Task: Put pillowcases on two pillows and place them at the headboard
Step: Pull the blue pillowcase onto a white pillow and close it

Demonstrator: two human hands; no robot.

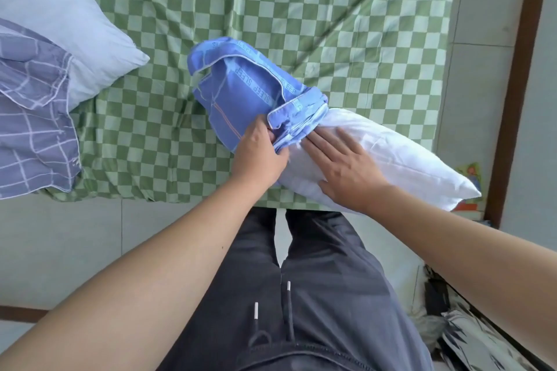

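At far left we see a second pillow (69, 30) lying half in a plaid case (33, 117) on the bed (346, 24). Our left hand (260, 153) pinches the bunched mouth of the blue pillowcase (241, 81), only over the white pillow's (391, 156) end. Our right hand (346, 169) presses flat, fingers straight; the bunched cloth could jam or slip off, and the pillow overhanging the bed edge might slide down.
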